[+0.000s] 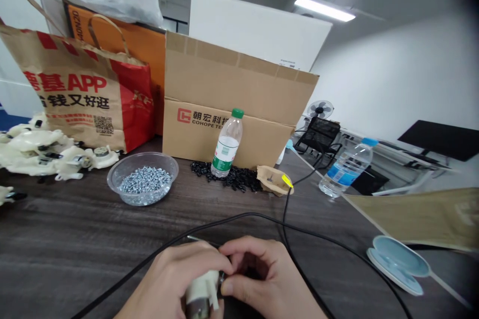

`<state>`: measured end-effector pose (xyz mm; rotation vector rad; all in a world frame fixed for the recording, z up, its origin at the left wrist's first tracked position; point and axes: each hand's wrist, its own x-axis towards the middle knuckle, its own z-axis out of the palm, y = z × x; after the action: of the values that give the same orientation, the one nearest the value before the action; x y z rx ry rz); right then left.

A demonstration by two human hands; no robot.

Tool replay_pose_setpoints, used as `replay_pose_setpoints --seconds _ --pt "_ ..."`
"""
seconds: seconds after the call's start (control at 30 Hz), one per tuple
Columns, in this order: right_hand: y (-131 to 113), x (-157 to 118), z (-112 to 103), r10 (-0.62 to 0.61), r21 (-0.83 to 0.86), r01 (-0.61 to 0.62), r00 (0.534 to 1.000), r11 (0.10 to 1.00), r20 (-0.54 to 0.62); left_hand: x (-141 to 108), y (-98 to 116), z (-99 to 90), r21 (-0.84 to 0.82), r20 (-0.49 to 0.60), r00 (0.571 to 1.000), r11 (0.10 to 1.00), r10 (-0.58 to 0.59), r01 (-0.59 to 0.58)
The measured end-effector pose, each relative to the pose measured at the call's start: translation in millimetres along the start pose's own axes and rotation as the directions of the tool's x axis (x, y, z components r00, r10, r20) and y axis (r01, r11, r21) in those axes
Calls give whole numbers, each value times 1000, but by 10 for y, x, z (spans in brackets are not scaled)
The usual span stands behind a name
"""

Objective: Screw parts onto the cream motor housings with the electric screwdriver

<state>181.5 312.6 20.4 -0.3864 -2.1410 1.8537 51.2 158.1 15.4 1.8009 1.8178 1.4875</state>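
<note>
My left hand (pixel 183 271) is closed around a cream plastic motor housing (pixel 204 291), low in the middle of the view, with a greyish rounded end facing me. Against the housing's right side, my right hand (pixel 262 271) is closed in a pinch of thumb and fingertips. A small dark, shiny bit shows at those fingertips, too covered to name. Past the left knuckles a thin metal rod tip pokes out; its other end is hidden. Beyond the hands stands a clear plastic bowl (pixel 112 179) of small silver screws (pixel 145 182).
Similar cream housings (pixel 41 147) are piled at the left. A black cable (pixel 239 215) crosses the table. Small black parts (pixel 239 179) surround a green-capped bottle (pixel 227 144). A cardboard tray (pixel 275 182), blue-capped bottle (pixel 346 169) and light-blue case (pixel 396 264) stand rightward. Boxes (pixel 239 79) rise behind.
</note>
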Motion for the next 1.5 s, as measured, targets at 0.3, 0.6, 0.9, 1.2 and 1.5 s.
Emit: replay_pose_setpoints --seconds 0.3,0.6,0.9,1.2,1.5 --pt "-27 -24 -24 -82 -57 81 997 995 -15 64 8 -24 -117 -42 999 993 24 -29" --pt "-22 -30 -8 -77 -118 74 997 990 -19 40 -14 -10 -101 -19 1000 995 15 -17" --pt "-44 -41 -7 -90 -148 90 996 985 6 34 -10 -2 -125 -19 1000 992 -2 -1" --pt "-54 -46 7 -81 -169 76 996 983 -22 41 -30 0 -91 -11 1000 996 -11 10" --pt "-57 -95 30 -224 -357 197 974 913 -36 -22 -8 2 -30 3 999 998 -51 51"
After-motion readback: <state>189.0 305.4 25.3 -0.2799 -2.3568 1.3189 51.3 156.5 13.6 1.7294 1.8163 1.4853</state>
